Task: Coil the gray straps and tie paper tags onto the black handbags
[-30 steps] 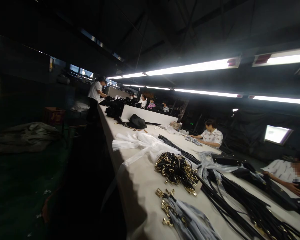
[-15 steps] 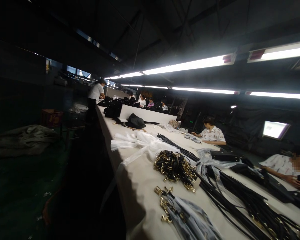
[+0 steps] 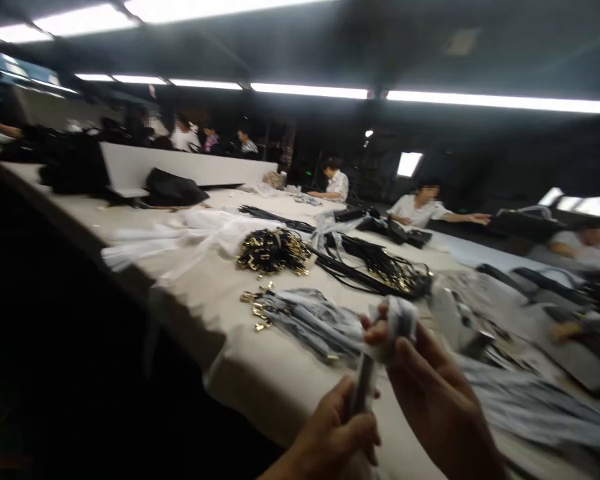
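My left hand (image 3: 337,427) is closed round the lower part of a dark strap (image 3: 364,383) with whitish, see-through wrapping. Higher and to the right, my right hand (image 3: 433,387) grips the strap's upper end, where a white wrapping (image 3: 403,317) bunches round it. Motion blurs both hands slightly. Just beyond them on the table lies a bundle of wrapped straps (image 3: 313,320), its gold clasps (image 3: 260,317) pointing left. Behind it sits a heap of black straps with gold hardware (image 3: 273,250).
White sheeting (image 3: 195,230) lies across the pale table (image 3: 190,280), near its left edge. Long black straps (image 3: 370,263) and a black bag piece (image 3: 173,189) lie farther back. Several co-workers sit along the far side; one (image 3: 420,205) stretches an arm rightward.
The view has swung to the right and down the table. Both my hands have come into view holding the wrapped strap; neither showed before.
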A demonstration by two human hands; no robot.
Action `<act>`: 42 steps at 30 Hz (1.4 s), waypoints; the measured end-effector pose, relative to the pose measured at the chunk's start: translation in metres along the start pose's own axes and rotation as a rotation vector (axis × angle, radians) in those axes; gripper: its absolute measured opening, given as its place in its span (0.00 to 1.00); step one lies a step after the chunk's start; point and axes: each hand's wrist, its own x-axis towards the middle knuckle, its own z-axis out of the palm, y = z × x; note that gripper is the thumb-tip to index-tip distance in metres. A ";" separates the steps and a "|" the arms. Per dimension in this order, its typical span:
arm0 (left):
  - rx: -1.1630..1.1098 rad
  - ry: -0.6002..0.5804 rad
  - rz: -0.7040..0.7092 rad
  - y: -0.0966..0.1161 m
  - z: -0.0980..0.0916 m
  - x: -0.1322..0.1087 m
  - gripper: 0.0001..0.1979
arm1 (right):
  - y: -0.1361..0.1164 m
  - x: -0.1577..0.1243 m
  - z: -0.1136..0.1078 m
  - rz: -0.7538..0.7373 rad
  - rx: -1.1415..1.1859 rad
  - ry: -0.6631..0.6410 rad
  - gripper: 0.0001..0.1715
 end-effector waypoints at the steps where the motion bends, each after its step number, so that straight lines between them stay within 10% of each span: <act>1: -0.172 -0.017 -0.066 -0.003 0.006 0.002 0.21 | 0.000 0.002 -0.009 -0.026 -0.076 0.012 0.14; 8: -0.402 -0.119 -0.371 0.001 0.010 0.006 0.23 | 0.017 0.005 -0.058 -0.024 -0.559 -0.029 0.12; 17: -0.504 -0.099 -0.439 -0.015 0.008 0.003 0.24 | -0.005 0.034 -0.092 0.362 0.418 0.655 0.09; 29: -0.070 -0.055 -0.418 -0.040 0.012 0.008 0.16 | -0.049 0.037 -0.108 0.375 0.563 0.777 0.14; 34: 0.079 -0.067 -0.340 -0.029 0.012 0.002 0.16 | -0.028 0.027 -0.105 0.253 0.328 0.682 0.09; 42: 0.391 -0.057 -0.220 0.005 -0.007 0.002 0.13 | 0.022 -0.024 -0.094 -0.035 -0.845 0.025 0.09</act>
